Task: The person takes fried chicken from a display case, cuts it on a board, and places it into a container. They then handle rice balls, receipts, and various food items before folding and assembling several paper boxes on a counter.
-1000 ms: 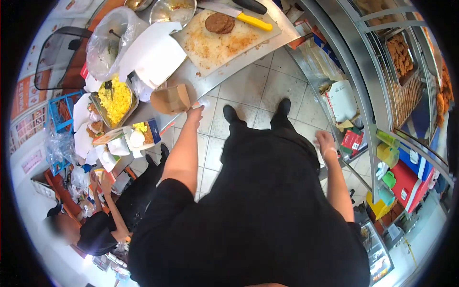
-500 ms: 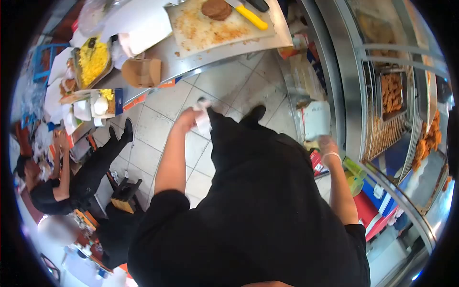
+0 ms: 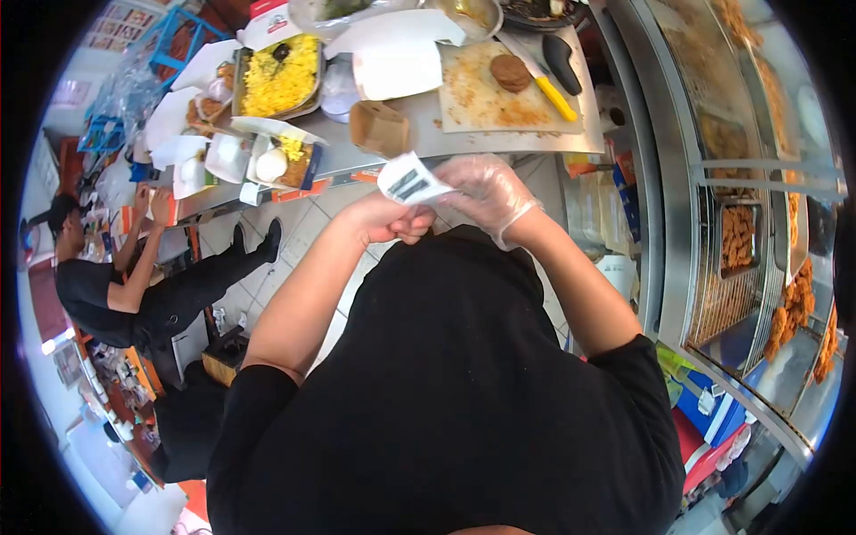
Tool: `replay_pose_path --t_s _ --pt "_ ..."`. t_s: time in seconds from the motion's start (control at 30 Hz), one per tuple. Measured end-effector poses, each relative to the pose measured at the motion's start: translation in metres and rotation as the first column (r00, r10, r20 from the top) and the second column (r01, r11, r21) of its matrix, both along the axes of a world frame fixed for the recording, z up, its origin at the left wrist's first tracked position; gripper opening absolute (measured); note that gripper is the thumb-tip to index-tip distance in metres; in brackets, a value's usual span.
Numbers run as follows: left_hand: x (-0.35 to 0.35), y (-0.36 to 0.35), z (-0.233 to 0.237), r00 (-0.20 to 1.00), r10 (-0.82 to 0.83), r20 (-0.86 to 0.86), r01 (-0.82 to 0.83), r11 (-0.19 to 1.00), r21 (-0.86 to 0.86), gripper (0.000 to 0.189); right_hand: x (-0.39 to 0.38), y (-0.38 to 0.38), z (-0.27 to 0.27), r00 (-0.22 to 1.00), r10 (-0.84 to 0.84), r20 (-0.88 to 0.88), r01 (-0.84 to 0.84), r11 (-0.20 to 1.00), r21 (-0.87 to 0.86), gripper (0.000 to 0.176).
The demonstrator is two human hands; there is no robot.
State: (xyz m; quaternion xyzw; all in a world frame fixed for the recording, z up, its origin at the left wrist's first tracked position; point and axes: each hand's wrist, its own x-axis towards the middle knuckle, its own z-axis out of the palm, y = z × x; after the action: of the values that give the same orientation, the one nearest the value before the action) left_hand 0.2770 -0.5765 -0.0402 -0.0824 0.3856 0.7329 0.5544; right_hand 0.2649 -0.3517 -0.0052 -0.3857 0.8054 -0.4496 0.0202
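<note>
Printed slip (image 3: 410, 181) near tabletop (image 3: 428, 143) edge, gloved right hand (image 3: 486, 194) fingers pinched on it, left hand (image 3: 382, 217) fingers curled, grip unclear; slick glove could drop it.

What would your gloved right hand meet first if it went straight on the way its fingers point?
The right hand would probably meet the white slip at its fingertips, then perhaps the brown carton; depth is unclear.

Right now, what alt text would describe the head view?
A gloved right hand holds a small printed slip at the curled left hand, before a metal counter with a stained cutting board, yellow-handled knife and yellow food. Another person is at left.
</note>
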Motion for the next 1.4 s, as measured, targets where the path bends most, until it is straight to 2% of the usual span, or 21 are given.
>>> replay_pose_path --t_s 0.03,0.07,0.1,0.13,0.17,0.2,0.23,0.27,0.3,0.4,0.43,0.53,0.7,0.87,1.0,1.03,1.07,1.13,1.23,1.33,1.4 --pt "-0.009 -0.015 -0.001 0.989 -0.119 -0.082 0.113 0.991 -0.075 0.032 0.001 -0.009 -0.001 0.904 -0.098 0.416 0.136 0.989 -0.063 0.020" --pt "-0.009 -0.023 0.007 0.989 -0.117 -0.088 0.110 0.991 -0.081 0.032 0.001 -0.017 -0.005 0.632 -0.140 0.762 0.286 0.956 -0.061 0.019" --pt "-0.007 -0.028 0.018 0.962 -0.063 -0.265 -0.019 0.955 -0.295 0.039 -0.001 -0.026 -0.009 0.594 -0.043 0.804 0.363 0.905 -0.220 0.018" --pt "-0.010 -0.032 0.028 0.896 -0.055 -0.441 -0.175 0.869 -0.464 0.047 -0.004 -0.031 -0.008 0.597 -0.047 0.801 0.372 0.901 -0.225 0.018" --pt "-0.014 -0.033 0.033 0.893 0.040 -0.449 -0.227 0.901 -0.371 0.056 -0.005 -0.037 0.000 0.514 -0.025 0.857 0.436 0.869 -0.236 0.019" --pt "-0.021 -0.032 0.037 0.893 0.031 -0.450 -0.217 0.904 -0.369 0.056 -0.006 -0.042 0.007 0.428 0.004 0.904 0.496 0.835 -0.239 0.020" --pt "-0.029 -0.029 0.041 0.853 0.172 -0.493 -0.281 0.947 -0.156 0.058 -0.006 -0.046 0.011 0.372 0.017 0.928 0.529 0.817 -0.227 0.021" --pt "-0.036 -0.025 0.046 0.805 0.319 -0.500 -0.332 0.941 0.065 0.060 -0.007 -0.051 0.013 0.371 0.014 0.929 0.533 0.816 -0.225 0.021" --pt "-0.044 -0.019 0.054 0.775 0.399 -0.491 -0.417 0.906 0.077 0.047 -0.007 -0.055 0.015 0.380 0.010 0.925 0.566 0.788 -0.241 0.022" --pt "-0.072 0.003 0.080 0.749 0.386 -0.538 -0.412 0.908 0.077 0.034 -0.006 -0.057 0.041 0.396 0.005 0.918 0.637 0.719 -0.278 0.025" --pt "-0.079 0.012 0.095 0.753 0.464 -0.466 -0.431 0.883 0.183 0.028 -0.003 -0.053 0.050 0.397 0.012 0.918 0.664 0.686 -0.297 0.028" --pt "-0.100 0.039 0.118 0.760 0.484 -0.434 -0.378 0.872 0.311 0.026 0.001 -0.036 0.055 0.458 0.008 0.889 0.666 0.660 -0.349 0.033" --pt "-0.128 0.106 0.163 0.764 0.392 -0.513 -0.183 0.894 0.410 0.027 0.025 0.015 0.060 0.429 -0.006 0.903 0.659 0.686 -0.308 0.030" --pt "-0.136 0.199 0.193 0.785 0.299 -0.542 -0.022 0.889 0.458 0.028 0.046 0.078 0.066 0.538 -0.229 0.811 0.702 0.654 -0.282 0.032" --pt "-0.133 0.280 0.215 0.782 0.253 -0.570 0.116 0.839 0.531 0.028 0.060 0.142 0.080 0.552 -0.332 0.765 0.769 0.557 -0.314 0.037" --pt "-0.132 0.301 0.217 0.783 0.251 -0.569 0.125 0.832 0.540 0.026 0.064 0.159 0.093 0.509 -0.372 0.776 0.794 0.550 -0.258 0.039" --pt "-0.133 0.321 0.225 0.778 0.256 -0.574 0.135 0.824 0.550 0.025 0.065 0.180 0.095 0.558 -0.434 0.707 0.770 0.588 -0.247 0.040" --pt "-0.127 0.355 0.247 0.802 0.236 -0.548 0.128 0.829 0.545 0.024 0.066 0.217 0.108 0.540 -0.487 0.687 0.775 0.607 -0.178 0.038" --pt "-0.134 0.398 0.281 0.744 0.282 -0.606 0.158 0.807 0.569 0.023 0.065 0.263 0.124 0.533 -0.495 0.686 0.798 0.564 -0.213 0.036" --pt "-0.147 0.431 0.320 0.598 0.387 -0.702 0.114 0.825 0.553 0.022 0.048 0.305 0.149 0.538 -0.553 0.637 0.813 0.540 -0.218 0.038" --pt "-0.164 0.453 0.343 0.366 0.446 -0.817 0.049 0.867 0.496 0.021 0.026 0.331 0.167 0.554 -0.556 0.620 0.813 0.521 -0.259 0.037"
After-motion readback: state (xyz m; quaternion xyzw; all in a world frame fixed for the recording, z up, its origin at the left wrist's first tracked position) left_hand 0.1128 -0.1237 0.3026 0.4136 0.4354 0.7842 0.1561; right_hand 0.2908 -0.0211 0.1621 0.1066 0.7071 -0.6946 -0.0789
